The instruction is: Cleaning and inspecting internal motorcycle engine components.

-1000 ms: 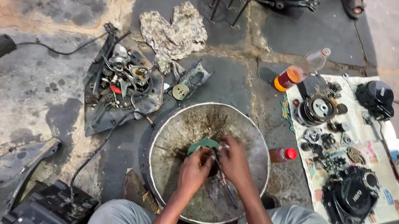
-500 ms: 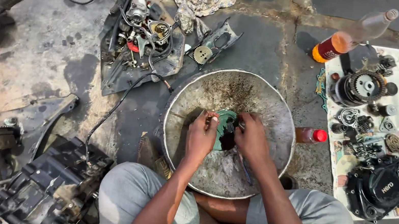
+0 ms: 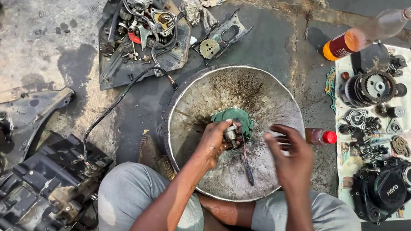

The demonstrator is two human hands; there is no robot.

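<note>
A small metal part (image 3: 231,133) is clasped in the left hand (image 3: 214,142) over the dirty metal basin (image 3: 191,103), a green cloth (image 3: 234,118) just behind it, while the right hand (image 3: 290,158) is held open and empty beside it.

The left hand (image 3: 214,142) is closed in a fist-like grip, its fingers curled inward and its thumb pressed toward the fingertips; the forearm is stretched forward from the bent left knee. The right hand (image 3: 289,161) is held loosely apart from the left, palm turned down, fingers spread and slightly blurred, nothing gripped between them. Both forearms are bare, and the legs are folded beneath them.
</note>
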